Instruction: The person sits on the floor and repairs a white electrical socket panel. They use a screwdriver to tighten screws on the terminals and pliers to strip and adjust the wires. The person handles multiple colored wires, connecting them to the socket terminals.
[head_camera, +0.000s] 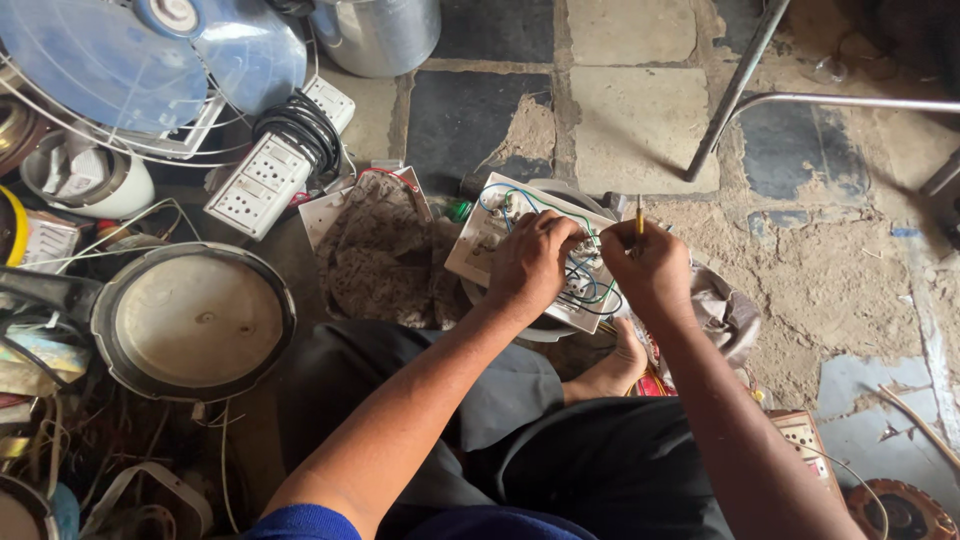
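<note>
A white switch board (478, 247) lies face down across a round metal object, its back showing blue, green and black wires (588, 283). My left hand (533, 262) rests on the board's middle, fingers pressed among the wires. My right hand (650, 266) is closed around a thin yellow-handled screwdriver (639, 214) that points up, just right of the board's edge. My bare foot (618, 366) sits under the board.
A white extension board with a coiled black cable (280, 160) lies left, beside a brown cloth (385, 258). A blue fan (150, 60) and a round cooker lid (195, 320) fill the left. A metal pot (378, 35) and chair legs (740, 90) stand behind.
</note>
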